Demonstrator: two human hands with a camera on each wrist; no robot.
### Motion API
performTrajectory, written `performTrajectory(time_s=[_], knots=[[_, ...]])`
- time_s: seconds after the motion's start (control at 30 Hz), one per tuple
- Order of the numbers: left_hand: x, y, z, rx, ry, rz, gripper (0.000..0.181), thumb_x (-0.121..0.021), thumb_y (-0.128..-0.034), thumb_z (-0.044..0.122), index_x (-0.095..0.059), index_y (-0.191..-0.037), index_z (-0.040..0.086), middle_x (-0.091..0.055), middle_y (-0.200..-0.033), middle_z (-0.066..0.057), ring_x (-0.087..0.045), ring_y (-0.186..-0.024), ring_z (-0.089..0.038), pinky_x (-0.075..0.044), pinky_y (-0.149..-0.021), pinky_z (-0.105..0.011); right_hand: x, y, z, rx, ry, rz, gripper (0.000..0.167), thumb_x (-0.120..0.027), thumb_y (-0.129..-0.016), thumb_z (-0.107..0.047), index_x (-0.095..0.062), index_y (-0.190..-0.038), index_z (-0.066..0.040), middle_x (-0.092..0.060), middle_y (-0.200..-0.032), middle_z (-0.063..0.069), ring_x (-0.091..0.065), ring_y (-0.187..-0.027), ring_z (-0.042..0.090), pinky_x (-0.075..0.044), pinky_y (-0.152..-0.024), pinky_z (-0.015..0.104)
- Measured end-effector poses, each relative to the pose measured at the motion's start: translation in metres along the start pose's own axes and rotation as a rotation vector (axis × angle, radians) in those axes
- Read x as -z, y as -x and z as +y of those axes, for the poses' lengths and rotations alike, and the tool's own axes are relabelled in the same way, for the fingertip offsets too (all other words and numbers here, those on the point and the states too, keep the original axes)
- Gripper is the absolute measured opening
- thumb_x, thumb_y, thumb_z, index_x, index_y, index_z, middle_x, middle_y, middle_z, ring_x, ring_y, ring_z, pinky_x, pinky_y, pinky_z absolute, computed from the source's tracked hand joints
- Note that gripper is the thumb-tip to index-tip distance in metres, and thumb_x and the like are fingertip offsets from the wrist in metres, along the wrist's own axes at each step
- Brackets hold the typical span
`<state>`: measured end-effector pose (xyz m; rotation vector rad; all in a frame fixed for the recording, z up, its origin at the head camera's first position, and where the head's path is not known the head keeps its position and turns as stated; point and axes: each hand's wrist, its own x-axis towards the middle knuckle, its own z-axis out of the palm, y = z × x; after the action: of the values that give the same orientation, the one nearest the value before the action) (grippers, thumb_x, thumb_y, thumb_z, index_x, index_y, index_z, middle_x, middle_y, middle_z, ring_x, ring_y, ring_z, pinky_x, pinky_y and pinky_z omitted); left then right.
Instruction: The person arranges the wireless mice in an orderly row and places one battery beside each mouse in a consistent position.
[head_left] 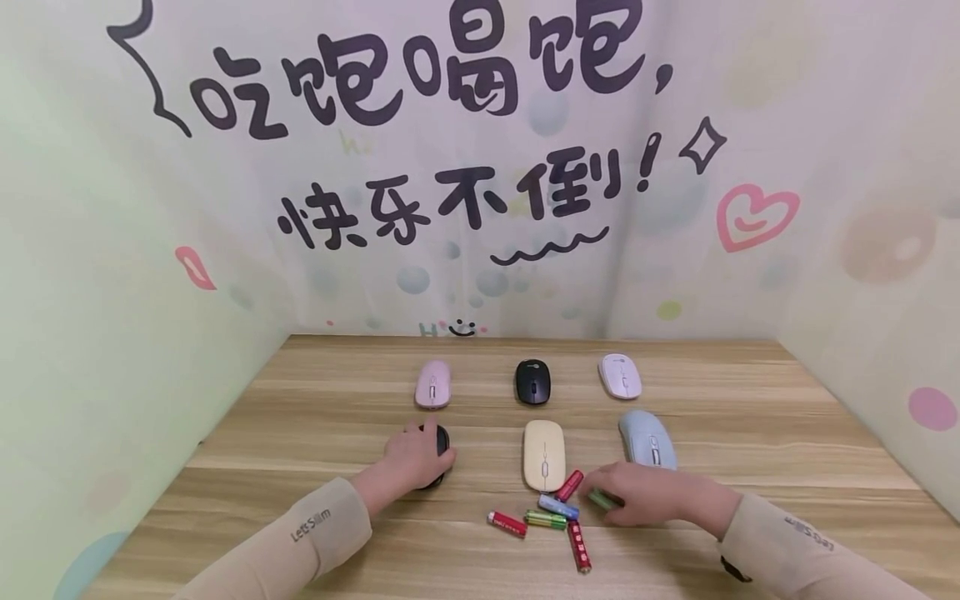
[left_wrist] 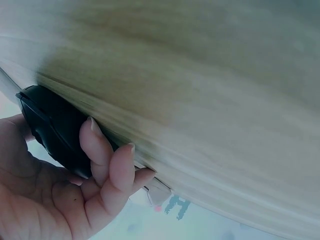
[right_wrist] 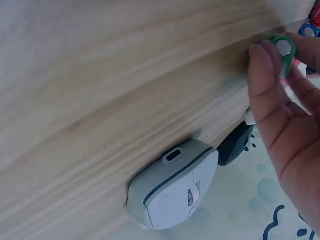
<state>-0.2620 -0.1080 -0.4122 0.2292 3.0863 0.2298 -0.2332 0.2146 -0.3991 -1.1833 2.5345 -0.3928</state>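
Note:
On the left side of the table, my left hand (head_left: 411, 457) grips a black computer mouse (left_wrist: 57, 130), with fingers along its sides. In the head view that hand covers much of the mouse. A green battery (head_left: 602, 500) is pinched between thumb and fingers of my right hand (head_left: 641, 493); its round end shows in the right wrist view. Left of the right hand lie several loose batteries: a blue one (head_left: 558, 507), a green one (head_left: 545, 520) and red ones (head_left: 507, 524). A cream mouse (head_left: 543, 456) lies just behind them. Beside the right hand sits a light blue mouse (head_left: 649, 437).
Along the back of the wooden table (head_left: 337, 367) stand a pink mouse (head_left: 432, 383), another black mouse (head_left: 532, 382) and a pale lilac mouse (head_left: 620, 377). A printed cloth (head_left: 390, 283) with large black characters hangs behind and at both sides.

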Motion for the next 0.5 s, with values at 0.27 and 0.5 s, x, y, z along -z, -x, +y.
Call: performTrajectory(time_s=[0.27,0.5], knots=[[0.0,0.0,0.0,0.002,0.013,0.001,0.063,-0.053,-0.086,0.041,-0.042,-0.13,-0.002,-0.053,-0.109,-0.029,-0.058,-0.088,-0.037,-0.048,-0.071,-0.046,0.034,0.002,0.011,-0.124,-0.147,0.164,0.036,-0.057,-0.075,0.0,-0.055,-0.111,-0.003,-0.053,-0.074,-0.004,-0.047,-0.062,0.004,-0.043,-0.055,0.022],[0.0,0.0,0.0,0.002,0.016,-0.006,0.064,-0.053,-0.0862,0.041,-0.041,-0.131,-0.003,-0.052,-0.111,-0.029,-0.058,-0.09,-0.038,-0.048,-0.072,-0.046,0.077,-0.004,0.081,-0.351,-0.345,0.4,0.041,-0.052,-0.083,-0.002,-0.042,-0.122,0.011,-0.055,-0.073,0.009,-0.055,-0.056,0.016,-0.049,-0.05,0.028]])
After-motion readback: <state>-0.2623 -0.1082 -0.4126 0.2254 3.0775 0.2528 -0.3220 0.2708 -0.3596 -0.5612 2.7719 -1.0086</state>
